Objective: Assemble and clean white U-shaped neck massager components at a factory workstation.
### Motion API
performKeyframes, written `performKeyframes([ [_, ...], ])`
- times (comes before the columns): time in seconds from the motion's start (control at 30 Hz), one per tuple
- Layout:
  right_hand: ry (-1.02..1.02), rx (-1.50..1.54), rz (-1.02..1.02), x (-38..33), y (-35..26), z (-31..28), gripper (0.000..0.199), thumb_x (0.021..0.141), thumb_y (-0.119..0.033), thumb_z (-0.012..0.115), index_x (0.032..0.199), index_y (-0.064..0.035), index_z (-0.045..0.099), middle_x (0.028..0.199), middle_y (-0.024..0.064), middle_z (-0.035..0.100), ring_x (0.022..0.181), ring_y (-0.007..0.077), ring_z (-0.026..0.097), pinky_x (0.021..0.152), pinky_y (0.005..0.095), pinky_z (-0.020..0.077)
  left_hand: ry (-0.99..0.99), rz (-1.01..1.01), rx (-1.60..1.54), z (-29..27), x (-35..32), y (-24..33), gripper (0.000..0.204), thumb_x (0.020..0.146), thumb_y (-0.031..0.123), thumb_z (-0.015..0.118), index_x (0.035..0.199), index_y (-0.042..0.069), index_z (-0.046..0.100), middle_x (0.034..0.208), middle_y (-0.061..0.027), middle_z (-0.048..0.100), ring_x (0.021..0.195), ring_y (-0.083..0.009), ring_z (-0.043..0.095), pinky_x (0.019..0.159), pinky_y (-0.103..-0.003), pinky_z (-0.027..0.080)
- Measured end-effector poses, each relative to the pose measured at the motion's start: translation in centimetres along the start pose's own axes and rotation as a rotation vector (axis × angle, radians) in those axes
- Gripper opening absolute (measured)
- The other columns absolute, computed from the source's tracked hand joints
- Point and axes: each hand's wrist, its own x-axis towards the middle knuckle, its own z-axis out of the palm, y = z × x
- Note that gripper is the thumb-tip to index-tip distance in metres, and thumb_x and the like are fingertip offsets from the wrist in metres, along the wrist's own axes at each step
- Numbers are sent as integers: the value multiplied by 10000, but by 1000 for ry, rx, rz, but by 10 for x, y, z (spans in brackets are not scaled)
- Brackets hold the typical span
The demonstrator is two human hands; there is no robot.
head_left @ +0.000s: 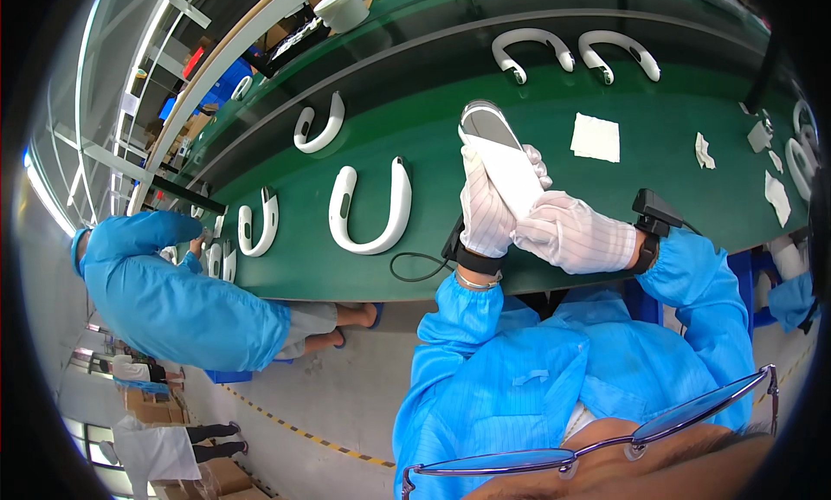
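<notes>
We grip the white device (493,145) in both hands, left hand (485,210) underneath, right hand (571,234) clamping its near end; its long axis points far-left over the counter (433,110).

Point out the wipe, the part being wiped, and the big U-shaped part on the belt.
wipe (512,175), head view, middle of the white cloth.
grey part (486,122), head view, its upper end above the wipe.
U-shaped part (370,240), head view, bottom of its curve.
</notes>
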Motion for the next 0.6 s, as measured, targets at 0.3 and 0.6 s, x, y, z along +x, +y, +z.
performKeyframes([
  [0.3, 277, -76, 190, 57, 83, -17, 115, 755, -178, 719, 861, -151, 682, 918, 34, 619, 835, 283, 591, 728, 390, 481, -48, -71, -4, -9, 1, -10, 582, 1025, 582, 367, 1333, 105, 497, 1190, -136, 615, 1020, -301, 608, 823, -473, 535],
  [0.6, 232, -253, -15, 40, 36, -26, 188, 649, -141, 757, 817, -179, 682, 890, 39, 610, 808, 248, 584, 732, 411, 462, 237, -57, -144, 17, 7, -9, 558, 1035, 545, 392, 1347, 91, 478, 1239, -117, 610, 1043, -285, 611, 877, -413, 518],
])
